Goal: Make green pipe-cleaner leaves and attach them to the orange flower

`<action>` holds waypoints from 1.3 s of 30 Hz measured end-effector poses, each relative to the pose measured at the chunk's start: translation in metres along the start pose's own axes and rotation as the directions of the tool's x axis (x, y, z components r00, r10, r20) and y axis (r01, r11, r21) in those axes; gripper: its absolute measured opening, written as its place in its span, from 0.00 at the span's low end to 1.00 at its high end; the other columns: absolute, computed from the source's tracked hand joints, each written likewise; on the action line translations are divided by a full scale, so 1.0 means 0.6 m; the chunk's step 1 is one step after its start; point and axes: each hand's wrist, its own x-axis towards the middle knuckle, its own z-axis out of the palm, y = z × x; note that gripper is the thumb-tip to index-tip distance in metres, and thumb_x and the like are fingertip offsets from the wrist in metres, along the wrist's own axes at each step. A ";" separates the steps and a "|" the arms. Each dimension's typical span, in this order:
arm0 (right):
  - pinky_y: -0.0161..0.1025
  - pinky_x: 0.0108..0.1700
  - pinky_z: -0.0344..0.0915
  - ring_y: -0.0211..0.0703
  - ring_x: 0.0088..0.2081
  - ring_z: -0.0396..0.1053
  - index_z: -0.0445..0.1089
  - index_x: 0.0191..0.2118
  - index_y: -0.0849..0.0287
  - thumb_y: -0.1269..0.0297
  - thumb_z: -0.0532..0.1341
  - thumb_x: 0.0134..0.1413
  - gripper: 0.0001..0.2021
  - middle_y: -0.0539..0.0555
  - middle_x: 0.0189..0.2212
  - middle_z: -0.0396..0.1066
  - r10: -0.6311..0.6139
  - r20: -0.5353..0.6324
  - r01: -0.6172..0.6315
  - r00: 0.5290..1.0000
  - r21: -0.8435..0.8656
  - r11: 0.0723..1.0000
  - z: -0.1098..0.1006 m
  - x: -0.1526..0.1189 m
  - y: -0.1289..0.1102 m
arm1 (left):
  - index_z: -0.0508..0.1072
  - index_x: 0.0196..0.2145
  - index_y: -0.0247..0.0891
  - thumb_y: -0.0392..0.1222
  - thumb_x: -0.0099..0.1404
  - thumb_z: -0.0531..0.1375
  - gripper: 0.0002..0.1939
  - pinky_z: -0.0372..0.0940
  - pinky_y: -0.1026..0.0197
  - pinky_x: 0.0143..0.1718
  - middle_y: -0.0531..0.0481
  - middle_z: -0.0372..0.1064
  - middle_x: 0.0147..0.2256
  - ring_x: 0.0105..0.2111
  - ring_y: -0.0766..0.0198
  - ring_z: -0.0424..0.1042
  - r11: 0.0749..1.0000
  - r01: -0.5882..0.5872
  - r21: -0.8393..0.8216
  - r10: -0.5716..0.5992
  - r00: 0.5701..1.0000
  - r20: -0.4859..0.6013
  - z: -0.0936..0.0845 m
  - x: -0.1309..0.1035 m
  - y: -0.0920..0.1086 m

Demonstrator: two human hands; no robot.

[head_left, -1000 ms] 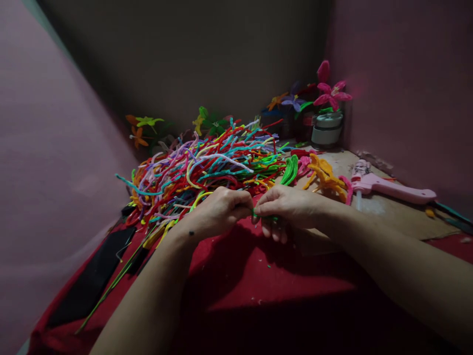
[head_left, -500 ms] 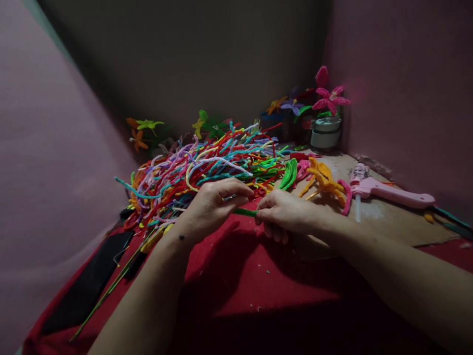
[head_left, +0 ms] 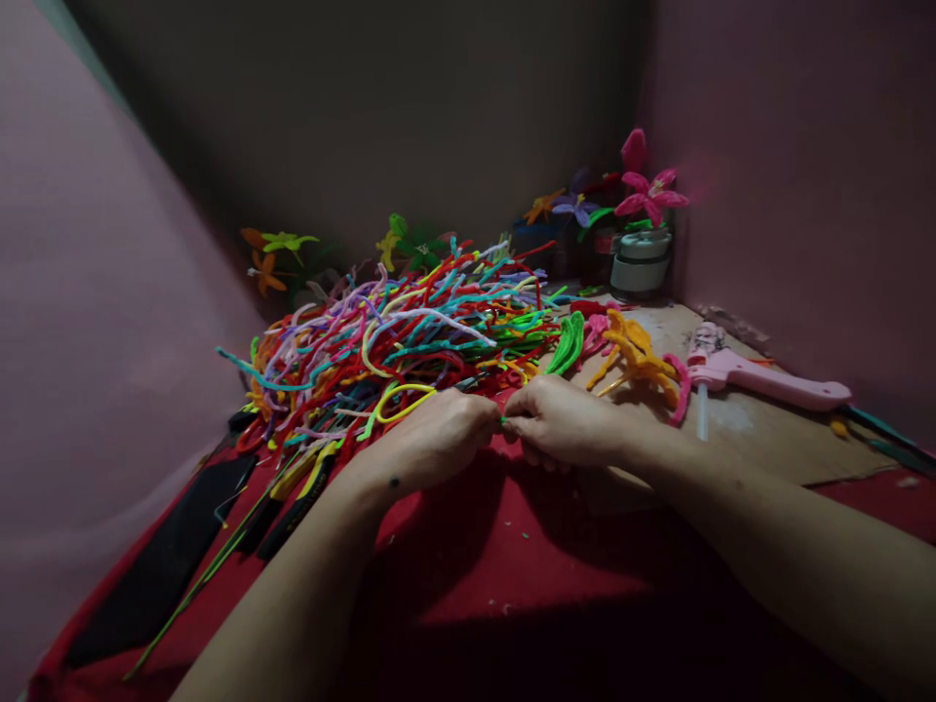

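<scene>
My left hand and my right hand meet above the red cloth, thumbs and fingers pinched together. Between the fingertips a small bit of green pipe cleaner shows; the fingers hide the rest of it. Just behind the hands spreads a large pile of pipe cleaners in many colours. A bright green fuzzy leaf shape lies beyond my right hand, beside an orange pipe-cleaner flower.
A pink glue gun rests on cardboard at the right. Yellow-and-black pliers, green stems and a flat black object lie at the left. Finished flowers stand behind, a pink one above a grey container.
My left hand has moved right and closed up against the right fingertips. Much less of the green pipe cleaner shows between them. The view has shifted slightly.
</scene>
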 end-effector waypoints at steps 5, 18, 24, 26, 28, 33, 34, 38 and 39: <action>0.27 0.11 0.54 0.32 0.11 0.60 0.61 0.18 0.61 0.70 0.52 0.46 0.10 0.50 0.12 0.64 -0.058 -0.012 0.057 0.998 -0.057 0.997 -0.001 0.000 0.006 | 0.71 0.25 0.36 0.34 0.59 0.49 0.12 0.51 0.68 0.24 0.52 0.66 0.22 0.21 0.71 0.61 0.998 0.001 -0.066 -0.002 1.000 -0.007 -0.003 0.000 0.007; 0.32 0.16 0.60 0.35 0.14 0.63 0.63 0.29 0.62 0.49 0.56 0.49 0.18 0.52 0.17 0.68 0.059 -0.181 0.116 0.982 0.816 0.566 -0.036 0.007 0.001 | 0.68 0.20 0.32 0.40 0.55 0.56 0.10 0.48 0.70 0.15 0.55 0.63 0.16 0.13 0.76 0.54 0.415 0.232 -0.880 -0.406 0.913 0.049 -0.035 0.001 0.013; 0.29 0.18 0.57 0.29 0.15 0.60 0.66 0.28 0.63 0.64 0.65 0.39 0.10 0.48 0.18 0.67 0.015 -0.298 0.240 0.955 0.798 0.552 -0.017 0.010 0.001 | 0.69 0.21 0.31 0.39 0.55 0.58 0.09 0.46 0.71 0.15 0.56 0.62 0.16 0.14 0.77 0.56 0.330 0.169 -0.929 -0.426 0.905 0.013 -0.028 0.005 0.013; 0.29 0.18 0.56 0.29 0.15 0.59 0.65 0.26 0.63 0.64 0.64 0.38 0.09 0.47 0.17 0.66 0.004 -0.327 0.269 0.945 0.783 0.562 -0.013 0.009 -0.001 | 0.69 0.22 0.31 0.39 0.55 0.58 0.08 0.48 0.72 0.15 0.55 0.63 0.16 0.15 0.76 0.57 0.306 0.170 -0.937 -0.414 0.910 0.030 -0.026 0.006 0.012; 0.29 0.17 0.55 0.29 0.15 0.59 0.65 0.25 0.62 0.65 0.63 0.39 0.08 0.47 0.17 0.66 0.007 -0.342 0.275 0.940 0.767 0.579 -0.011 0.010 -0.001 | 0.70 0.23 0.31 0.39 0.54 0.59 0.08 0.51 0.72 0.17 0.54 0.64 0.17 0.16 0.75 0.60 0.272 0.167 -0.948 -0.396 0.917 0.047 -0.022 0.007 0.009; 0.29 0.18 0.55 0.30 0.15 0.60 0.65 0.26 0.62 0.64 0.61 0.42 0.07 0.47 0.18 0.66 0.035 -0.352 0.258 0.935 0.746 0.614 -0.007 0.015 0.006 | 0.71 0.25 0.30 0.39 0.53 0.60 0.08 0.56 0.71 0.21 0.52 0.66 0.18 0.18 0.74 0.63 0.114 0.131 -0.985 -0.356 0.931 0.082 -0.009 0.009 -0.005; 0.30 0.18 0.55 0.30 0.16 0.60 0.64 0.25 0.62 0.64 0.61 0.42 0.07 0.47 0.18 0.66 0.034 -0.359 0.261 0.933 0.736 0.624 -0.006 0.015 0.007 | 0.71 0.25 0.30 0.39 0.53 0.60 0.07 0.56 0.71 0.21 0.53 0.66 0.18 0.17 0.74 0.63 0.085 0.120 -0.989 -0.350 0.933 0.083 -0.006 0.010 -0.008; 0.30 0.19 0.54 0.30 0.16 0.58 0.62 0.24 0.61 0.64 0.58 0.45 0.06 0.46 0.17 0.63 0.008 -0.451 0.300 0.893 0.608 0.735 0.001 0.011 0.002 | 0.69 0.23 0.30 0.38 0.52 0.61 0.07 0.61 0.68 0.26 0.54 0.65 0.19 0.17 0.75 0.62 0.001 0.053 -0.999 -0.344 0.938 0.049 0.002 0.015 -0.011; 0.31 0.19 0.54 0.31 0.16 0.57 0.63 0.25 0.61 0.65 0.57 0.46 0.05 0.46 0.17 0.62 -0.029 -0.495 0.319 0.868 0.513 0.797 0.003 0.009 0.001 | 0.69 0.23 0.30 0.37 0.52 0.61 0.06 0.62 0.67 0.27 0.55 0.64 0.18 0.16 0.76 0.61 -0.007 0.036 -0.999 -0.352 0.935 0.036 0.003 0.016 -0.010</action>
